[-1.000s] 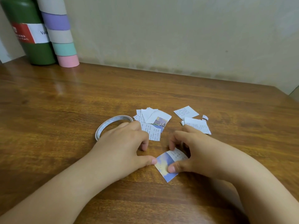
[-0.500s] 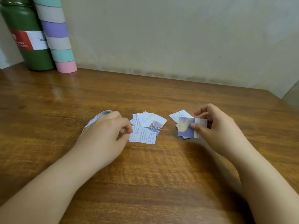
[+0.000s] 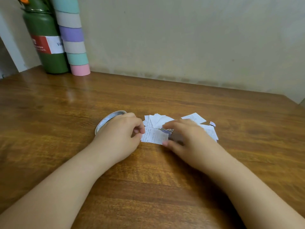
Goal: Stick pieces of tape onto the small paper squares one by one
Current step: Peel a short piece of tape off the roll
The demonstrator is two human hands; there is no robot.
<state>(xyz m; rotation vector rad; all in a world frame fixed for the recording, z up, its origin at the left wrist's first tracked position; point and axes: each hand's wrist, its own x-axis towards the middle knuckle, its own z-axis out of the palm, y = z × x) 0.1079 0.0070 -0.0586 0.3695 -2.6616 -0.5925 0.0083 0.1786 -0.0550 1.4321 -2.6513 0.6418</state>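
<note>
Right hand pinches the printed paper square off the pile, probably for taping; left hand loosely curled beside tape roll, apparently holding nothing.

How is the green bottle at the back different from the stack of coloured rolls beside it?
The green bottle is one dark green body with a red and white label; the stack of rolls is several bands in teal, grey, purple and pink, with no label. The bottle is wider; the stack is slimmer. Both stand upright on the wooden table, side by side against the wall, far from both hands.
</note>
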